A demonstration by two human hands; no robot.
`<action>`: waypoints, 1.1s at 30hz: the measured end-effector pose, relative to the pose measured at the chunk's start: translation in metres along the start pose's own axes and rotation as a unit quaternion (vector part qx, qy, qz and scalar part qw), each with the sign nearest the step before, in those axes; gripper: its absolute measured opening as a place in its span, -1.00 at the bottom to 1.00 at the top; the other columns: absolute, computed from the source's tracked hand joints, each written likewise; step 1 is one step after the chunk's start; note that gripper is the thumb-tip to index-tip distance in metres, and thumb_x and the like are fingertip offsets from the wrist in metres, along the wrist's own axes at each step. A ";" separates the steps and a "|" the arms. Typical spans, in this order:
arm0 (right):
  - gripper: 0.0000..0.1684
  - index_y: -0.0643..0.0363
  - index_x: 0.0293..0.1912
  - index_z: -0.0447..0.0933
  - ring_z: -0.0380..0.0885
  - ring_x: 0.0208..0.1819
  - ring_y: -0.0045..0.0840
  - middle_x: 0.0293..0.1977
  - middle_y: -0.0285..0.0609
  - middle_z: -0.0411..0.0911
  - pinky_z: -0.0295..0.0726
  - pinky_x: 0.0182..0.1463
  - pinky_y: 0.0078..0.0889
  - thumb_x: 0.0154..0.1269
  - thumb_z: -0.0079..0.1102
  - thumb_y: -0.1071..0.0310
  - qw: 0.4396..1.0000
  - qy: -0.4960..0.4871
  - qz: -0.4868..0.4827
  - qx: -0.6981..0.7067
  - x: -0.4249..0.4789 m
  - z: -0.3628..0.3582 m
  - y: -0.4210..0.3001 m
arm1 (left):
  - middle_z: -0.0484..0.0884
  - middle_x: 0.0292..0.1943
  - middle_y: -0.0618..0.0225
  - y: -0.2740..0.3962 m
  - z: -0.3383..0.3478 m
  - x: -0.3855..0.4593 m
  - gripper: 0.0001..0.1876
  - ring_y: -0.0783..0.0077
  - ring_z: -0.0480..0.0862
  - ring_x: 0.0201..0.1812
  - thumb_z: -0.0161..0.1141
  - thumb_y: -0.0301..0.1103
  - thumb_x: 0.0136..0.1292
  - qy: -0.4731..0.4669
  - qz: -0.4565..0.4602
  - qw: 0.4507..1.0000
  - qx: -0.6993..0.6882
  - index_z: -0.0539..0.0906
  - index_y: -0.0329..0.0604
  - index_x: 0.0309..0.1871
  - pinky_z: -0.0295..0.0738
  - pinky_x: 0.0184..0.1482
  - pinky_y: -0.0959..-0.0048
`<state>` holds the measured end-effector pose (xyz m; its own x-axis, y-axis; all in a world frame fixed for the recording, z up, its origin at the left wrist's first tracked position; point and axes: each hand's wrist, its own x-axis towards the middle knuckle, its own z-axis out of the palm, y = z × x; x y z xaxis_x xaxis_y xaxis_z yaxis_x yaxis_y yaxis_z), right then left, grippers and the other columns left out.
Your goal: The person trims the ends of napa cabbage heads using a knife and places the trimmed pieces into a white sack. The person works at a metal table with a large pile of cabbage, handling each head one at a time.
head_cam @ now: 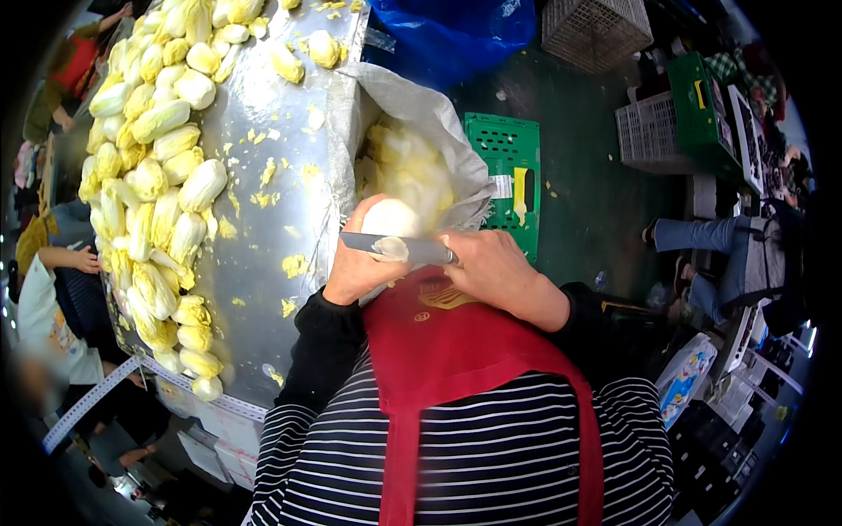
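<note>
My left hand (362, 263) grips a pale napa cabbage (393, 218) at its base end, in front of my apron. The handle of a broad knife (421, 250) is in my right hand (496, 269), and the blade lies across the cabbage's base. A round cut piece (391, 248) rests against the blade. Just beyond my hands a white woven sack (454, 141) stands with its mouth wide, holding trimmings and leaves (408, 164). To the left, many napa cabbages (164, 121) are heaped on a metal table (263, 217) among scattered yellow leaf scraps.
A green plastic crate (503, 131) lies beyond the sack, near a blue plastic bag (460, 33). White crates (595, 33) and another green crate (700, 108) stand at right. A co-worker's hand (85, 260) is at the table's far left edge; another person's legs (707, 237) show at right.
</note>
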<state>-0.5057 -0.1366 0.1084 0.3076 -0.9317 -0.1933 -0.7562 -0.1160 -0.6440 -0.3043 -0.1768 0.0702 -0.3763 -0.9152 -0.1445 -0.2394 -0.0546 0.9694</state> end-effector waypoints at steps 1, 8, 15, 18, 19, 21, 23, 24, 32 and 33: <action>-0.74 0.17 -0.20 0.55 0.58 -0.43 -0.10 -0.50 0.02 0.57 0.55 -0.36 -0.11 0.03 0.15 0.40 1.000 0.000 -0.003 0.006 0.000 -0.001 0.000 | 0.60 -0.16 0.27 0.000 0.001 0.001 -0.21 0.44 0.60 -0.13 0.47 -0.33 -0.26 -0.001 0.003 1.000 0.013 0.38 -0.25 0.14 0.51 -0.05 0.45; -0.78 0.19 -0.26 0.54 0.57 -0.44 -0.05 -0.51 0.03 0.56 0.55 -0.36 -0.07 0.02 0.15 0.38 0.999 -0.028 -0.005 0.014 0.003 -0.002 -0.001 | 0.62 -0.19 0.26 0.008 0.003 0.001 -0.23 0.44 0.62 -0.17 0.47 -0.32 -0.24 -0.017 -0.018 0.999 0.022 0.38 -0.25 0.13 0.53 -0.09 0.44; -0.86 0.25 -0.41 0.49 0.56 -0.44 -0.01 -0.54 0.08 0.54 0.53 -0.35 -0.03 -0.03 0.16 0.39 0.998 -0.043 -0.001 0.038 0.003 -0.002 -0.002 | 0.62 -0.18 0.24 0.001 0.004 -0.004 -0.24 0.43 0.62 -0.17 0.45 -0.33 -0.25 -0.033 -0.026 0.999 0.007 0.38 -0.29 0.12 0.53 -0.09 0.43; -0.84 0.25 -0.41 0.49 0.56 -0.43 0.00 -0.54 0.10 0.54 0.54 -0.33 -0.03 -0.03 0.16 0.37 0.996 -0.077 0.015 0.043 0.002 -0.005 -0.006 | 0.62 -0.18 0.23 -0.002 0.003 -0.009 -0.25 0.41 0.62 -0.18 0.44 -0.33 -0.24 -0.039 -0.003 0.998 0.045 0.39 -0.30 0.11 0.53 -0.09 0.43; -0.83 0.26 -0.39 0.49 0.55 -0.42 0.01 -0.53 0.11 0.54 0.54 -0.32 -0.02 -0.02 0.15 0.37 0.995 -0.089 0.021 0.041 0.002 -0.006 -0.008 | 0.62 -0.19 0.23 -0.003 0.003 -0.011 -0.26 0.40 0.63 -0.18 0.44 -0.32 -0.24 -0.034 -0.009 0.999 0.039 0.40 -0.31 0.10 0.53 -0.09 0.43; -0.81 0.25 -0.36 0.49 0.55 -0.41 0.02 -0.53 0.12 0.54 0.54 -0.31 -0.01 -0.01 0.14 0.35 0.993 -0.108 0.028 0.037 0.001 -0.004 -0.007 | 0.63 -0.21 0.22 -0.003 0.004 -0.017 -0.27 0.39 0.63 -0.20 0.44 -0.32 -0.25 -0.025 -0.019 0.999 0.028 0.41 -0.31 0.08 0.53 -0.09 0.42; -0.79 0.24 -0.33 0.51 0.55 -0.40 0.02 -0.51 0.12 0.55 0.54 -0.30 -0.02 0.00 0.14 0.34 0.992 -0.121 0.031 0.034 -0.001 0.000 -0.003 | 0.64 -0.22 0.23 0.000 0.005 -0.022 -0.29 0.40 0.63 -0.21 0.45 -0.31 -0.24 -0.032 -0.034 0.999 0.013 0.42 -0.31 0.07 0.53 -0.10 0.43; -0.78 0.23 -0.31 0.52 0.56 -0.40 0.02 -0.51 0.12 0.55 0.54 -0.30 -0.02 0.01 0.14 0.33 0.991 -0.124 0.032 0.041 -0.003 0.002 -0.002 | 0.64 -0.23 0.24 0.003 0.006 -0.024 -0.30 0.41 0.63 -0.22 0.45 -0.30 -0.23 -0.035 -0.042 0.998 0.006 0.43 -0.32 0.06 0.53 -0.10 0.43; -0.77 0.15 -0.23 0.56 0.56 -0.38 0.02 -0.48 0.09 0.57 0.54 -0.30 -0.02 0.11 0.10 0.29 0.990 -0.118 0.040 0.069 -0.015 0.019 0.008 | 0.61 -0.16 0.28 0.010 0.004 -0.038 -0.25 0.48 0.59 -0.12 0.45 -0.41 -0.26 -0.077 -0.095 0.992 -0.005 0.38 -0.34 0.11 0.48 0.01 0.46; -0.78 0.18 -0.28 0.56 0.56 -0.38 0.03 -0.48 0.12 0.56 0.54 -0.29 -0.01 0.11 0.10 0.27 0.990 -0.112 0.069 0.052 -0.016 0.026 0.021 | 0.61 -0.16 0.28 0.008 0.003 -0.040 -0.25 0.48 0.59 -0.12 0.46 -0.41 -0.26 -0.079 -0.096 0.992 -0.017 0.38 -0.34 0.11 0.48 0.01 0.46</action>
<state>-0.5118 -0.1153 0.0791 0.3345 -0.8351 -0.4368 -0.7401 0.0543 -0.6703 -0.2935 -0.1397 0.0834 -0.4622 -0.8132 -0.3538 -0.2916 -0.2374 0.9266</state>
